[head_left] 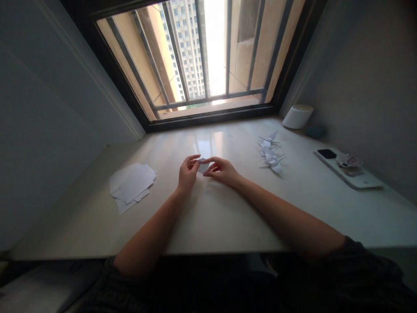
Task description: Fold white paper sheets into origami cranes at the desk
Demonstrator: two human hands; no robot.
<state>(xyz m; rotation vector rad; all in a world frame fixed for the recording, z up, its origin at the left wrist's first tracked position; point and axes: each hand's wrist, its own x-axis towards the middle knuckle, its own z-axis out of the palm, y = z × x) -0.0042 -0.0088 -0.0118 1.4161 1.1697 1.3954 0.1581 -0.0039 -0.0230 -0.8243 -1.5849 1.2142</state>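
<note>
Between my two hands is a small piece of folded white paper (203,167), held just above the white tabletop at its middle. My left hand (188,171) grips its left side, with thumb and fingers closed on the edge. From the right, my right hand (223,170) pinches the opposite side, its index finger along the top and its thumb near the lower corner. The fingers partly cover the paper, so its exact folds cannot be made out.
A loose stack of white paper sheets (133,184) lies on the left of the table (208,226). Several folded paper cranes (271,153) stand to the right. Farther right are a phone (350,169) and a white cylindrical object (297,116). A barred window (208,115) rises behind.
</note>
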